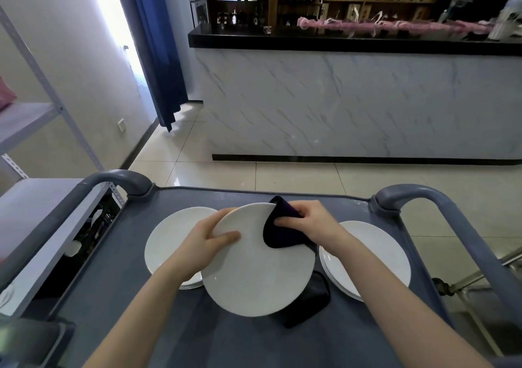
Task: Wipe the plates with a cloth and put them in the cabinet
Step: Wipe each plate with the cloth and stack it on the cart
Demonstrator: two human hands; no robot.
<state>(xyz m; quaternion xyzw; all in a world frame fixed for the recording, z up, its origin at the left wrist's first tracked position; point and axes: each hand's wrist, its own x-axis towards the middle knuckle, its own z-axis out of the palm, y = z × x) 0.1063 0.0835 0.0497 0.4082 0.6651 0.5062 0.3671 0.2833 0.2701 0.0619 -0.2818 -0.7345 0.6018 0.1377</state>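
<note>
I hold a large white plate (254, 271) tilted above the grey cart top (118, 305). My left hand (203, 243) grips its left rim, thumb on the face. My right hand (308, 220) clutches a dark purple cloth (282, 235) against the plate's upper right edge. A stack of white plates (169, 240) lies on the cart to the left, partly behind the held plate. Another white stack (370, 254) lies to the right. A second dark cloth (308, 308) lies on the cart under the held plate's lower right edge.
Grey cart handles rise at the far left corner (124, 178) and the right (423, 198). A metal shelf rack (36, 130) stands at the left. A marble-fronted bar counter (353, 99) with bottle shelves behind it faces me across a tiled floor.
</note>
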